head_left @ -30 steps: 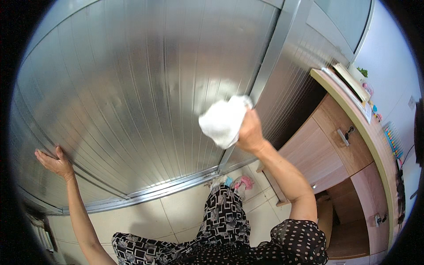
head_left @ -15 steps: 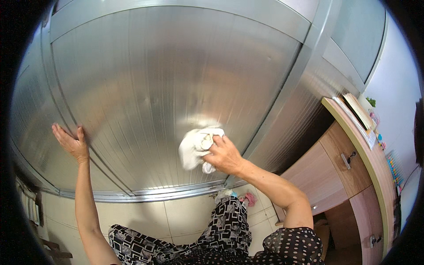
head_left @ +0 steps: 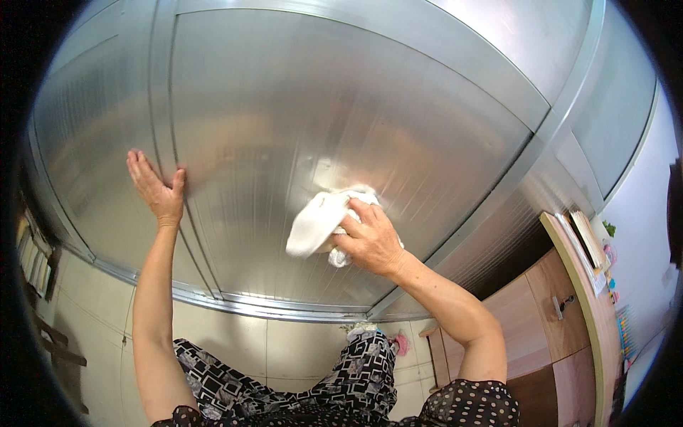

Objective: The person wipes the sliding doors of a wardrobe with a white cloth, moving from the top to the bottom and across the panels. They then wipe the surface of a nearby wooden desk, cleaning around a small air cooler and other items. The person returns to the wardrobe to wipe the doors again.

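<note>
right hand (head_left: 370, 238) pinches white cloth (head_left: 313, 224) in its fingers against ribbed panel (head_left: 284, 107); spread it flatter for even contact. left hand (head_left: 158, 193) flat on upright frame (head_left: 162, 85), fingers close, thumb out.

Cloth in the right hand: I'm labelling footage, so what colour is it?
The cloth is white, best seen in the head view.

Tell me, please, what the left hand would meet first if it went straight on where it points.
Probably the metal cross rail above the left ribbed panel: the left hand points up and slightly left, over that panel. Depth is unclear; it may already touch the panel.
</note>
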Motion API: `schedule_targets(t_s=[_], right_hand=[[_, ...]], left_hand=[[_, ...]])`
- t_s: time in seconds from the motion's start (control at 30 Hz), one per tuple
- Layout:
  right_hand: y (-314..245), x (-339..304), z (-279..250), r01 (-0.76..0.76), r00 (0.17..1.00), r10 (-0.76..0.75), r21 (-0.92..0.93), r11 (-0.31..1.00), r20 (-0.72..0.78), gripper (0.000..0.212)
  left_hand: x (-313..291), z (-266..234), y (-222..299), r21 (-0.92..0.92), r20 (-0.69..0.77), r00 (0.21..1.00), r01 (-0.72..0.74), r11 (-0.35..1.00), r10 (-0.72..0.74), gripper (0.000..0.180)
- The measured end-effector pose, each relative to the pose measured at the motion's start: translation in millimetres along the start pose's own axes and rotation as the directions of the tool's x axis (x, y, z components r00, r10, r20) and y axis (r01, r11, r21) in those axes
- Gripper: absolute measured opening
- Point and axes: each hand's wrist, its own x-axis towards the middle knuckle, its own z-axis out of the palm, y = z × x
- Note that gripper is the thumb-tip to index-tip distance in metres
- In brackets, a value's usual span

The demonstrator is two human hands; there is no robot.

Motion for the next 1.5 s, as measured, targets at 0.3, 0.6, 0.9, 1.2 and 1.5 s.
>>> schedule_targets(t_s=[0.3,0.6,0.9,1.2,1.5], right_hand=[[46.9,128.6,-70.6,-0.435,0.832,0.353,-0.109,0.894,-0.429,0.043],[-19.0,184.9,13.3,0.222,0.962,-0.222,-0.020,0.975,-0.161,0.022],[-102.8,191.5,128.0,-0.027,0.933,0.016,-0.026,0.999,-0.359,0.009],[-99.6,113.4,118.7,0.085,0.994,-0.069,0.181,0.980,-0.089,0.016],[-112.5,-51.1,160.5,-0.091,0.995,0.082,0.165,0.982,0.061,0.007]], left_hand=[[0.9,-34.8,4.5,-0.175,0.196,0.979,0.089,0.981,-0.053,0.083],[-278.8,-183.8,-39.7,0.346,0.884,-0.017,0.697,0.629,-0.467,0.056],[-260.8,-194.7,5.4,0.167,0.883,-0.469,0.301,0.939,-0.007,0.054],[-242.8,-199.5,-18.3,0.221,0.905,-0.423,0.369,0.903,-0.049,0.055],[-270.6,-189.9,-9.6,0.148,0.872,-0.486,0.382,0.912,0.062,0.055]])
